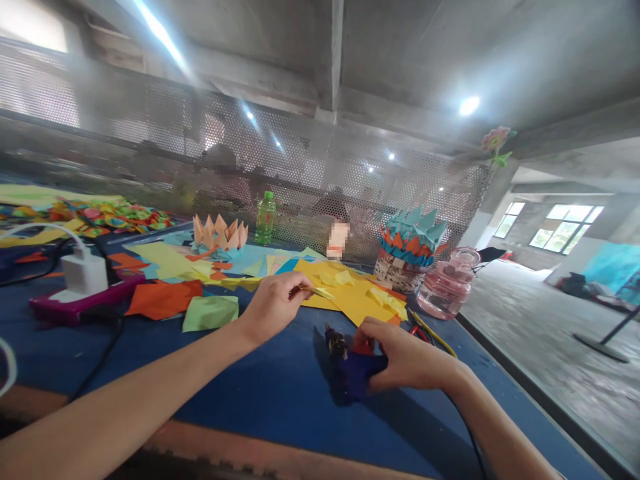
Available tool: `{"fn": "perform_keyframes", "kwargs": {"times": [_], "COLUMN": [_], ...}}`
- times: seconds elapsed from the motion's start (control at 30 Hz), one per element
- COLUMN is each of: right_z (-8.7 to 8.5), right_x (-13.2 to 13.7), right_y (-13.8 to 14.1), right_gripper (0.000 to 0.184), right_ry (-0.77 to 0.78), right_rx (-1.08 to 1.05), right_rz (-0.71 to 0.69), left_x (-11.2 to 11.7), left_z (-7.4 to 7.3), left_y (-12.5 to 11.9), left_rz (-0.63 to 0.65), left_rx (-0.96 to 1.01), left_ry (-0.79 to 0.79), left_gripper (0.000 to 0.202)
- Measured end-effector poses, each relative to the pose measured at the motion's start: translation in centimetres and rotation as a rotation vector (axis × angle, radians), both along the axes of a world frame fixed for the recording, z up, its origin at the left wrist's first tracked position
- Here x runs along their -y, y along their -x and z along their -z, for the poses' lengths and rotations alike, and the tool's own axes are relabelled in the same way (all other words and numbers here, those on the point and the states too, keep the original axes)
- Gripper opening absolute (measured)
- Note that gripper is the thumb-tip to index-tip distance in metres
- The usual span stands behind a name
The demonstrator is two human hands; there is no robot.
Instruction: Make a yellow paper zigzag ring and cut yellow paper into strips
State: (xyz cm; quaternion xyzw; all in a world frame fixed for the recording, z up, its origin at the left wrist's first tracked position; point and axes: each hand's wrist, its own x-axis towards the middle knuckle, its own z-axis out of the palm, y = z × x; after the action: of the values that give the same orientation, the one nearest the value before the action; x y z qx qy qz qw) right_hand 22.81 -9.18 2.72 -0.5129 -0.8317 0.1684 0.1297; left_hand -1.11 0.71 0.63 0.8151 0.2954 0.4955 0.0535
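Observation:
My left hand [277,300] is closed in a pinch on a small folded piece of yellow paper [321,292], held over the paper sheets. My right hand [400,353] is closed around a dark blue hot glue gun [356,375], whose nozzle points away from me just above the blue table [240,393]. Beyond both hands lie yellow paper sheets [325,272] with folded yellow pieces on them. An orange sheet [165,298] and a light green sheet [211,313] rest to the left of my left hand.
A purple power strip [40,308] with a white plug stands at left. Farther back are a peach folded-paper crown [220,233], a green bottle [265,217] and a blue-and-orange paper piece [413,233]. A pink glass jar [445,290] stands near the right table edge, with red-handled pliers [419,333] nearby.

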Motion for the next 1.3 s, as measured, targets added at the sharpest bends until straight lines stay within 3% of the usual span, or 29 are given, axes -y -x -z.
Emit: {"fn": "perform_keyframes", "kwargs": {"times": [0.1,0.2,0.27,0.4,0.5,0.7,0.87,1.03,1.2,1.3], "right_z": [-0.5,-0.9,-0.6,0.7,1.5,2.7,3.0,2.6,3.1,3.1], "right_x": [0.2,-0.6,-1.8,-5.0,-6.7,-7.9,-8.0,-7.5,-7.0,-6.4], "right_y": [-0.5,-2.1,-3.7,-7.5,-9.5,-10.0,-9.8,-8.6,-5.5,-3.6], "right_gripper": [0.047,0.037,0.023,0.021,0.023,0.024,0.010,0.014,0.018,0.017], "right_ry": [0.076,0.069,-0.065,-0.372,-0.356,-0.326,-0.364,-0.407,-0.346,-0.367], "right_rx": [-0.013,-0.087,-0.115,0.040,0.175,0.208,0.137,-0.009,-0.485,-0.559], "right_rz": [-0.034,-0.006,0.132,0.498,0.668,0.785,0.761,0.662,0.400,0.324], "left_x": [0.1,0.2,0.3,0.3,0.3,0.3,0.3,0.4,0.5,0.7], "left_z": [-0.1,-0.2,-0.2,-0.2,-0.1,-0.1,0.0,-0.1,-0.4,-0.4], "left_y": [0.0,-0.1,-0.1,-0.1,-0.2,-0.3,-0.3,-0.2,-0.2,-0.3], "left_rz": [0.005,0.011,0.022,0.026,0.032,0.021,0.016,0.013,0.038,0.070], "left_rx": [-0.009,-0.026,-0.037,-0.051,-0.058,-0.065,-0.071,-0.062,-0.051,-0.057], "left_ry": [0.014,0.034,0.046,0.057,0.058,0.056,0.062,0.057,0.102,0.155], "left_gripper": [0.006,0.008,0.011,0.010,0.009,0.008,0.007,0.007,0.009,0.012]}}
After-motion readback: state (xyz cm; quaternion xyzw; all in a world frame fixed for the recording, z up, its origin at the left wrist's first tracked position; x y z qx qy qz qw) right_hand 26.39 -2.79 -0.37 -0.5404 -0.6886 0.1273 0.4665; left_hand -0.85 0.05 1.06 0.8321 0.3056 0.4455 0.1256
